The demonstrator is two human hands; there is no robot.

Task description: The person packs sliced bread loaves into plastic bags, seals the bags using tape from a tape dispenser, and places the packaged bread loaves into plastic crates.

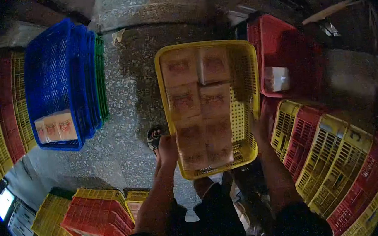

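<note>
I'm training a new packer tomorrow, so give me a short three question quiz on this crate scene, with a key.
1. True or false: both hands grip the yellow crate.
2. What does the yellow crate hold?
A. wrapped packets in two columns
B. loose bottles
C. nothing
3. Which crate color leans stacked on the person's left side, with three packets at its lower end?

Key:
1. True: the left hand holds the crate's left near corner, the right hand its right side.
2. A: the wrapped packets fill its left part.
3. Blue: the blue crate holds the three packets.
</note>
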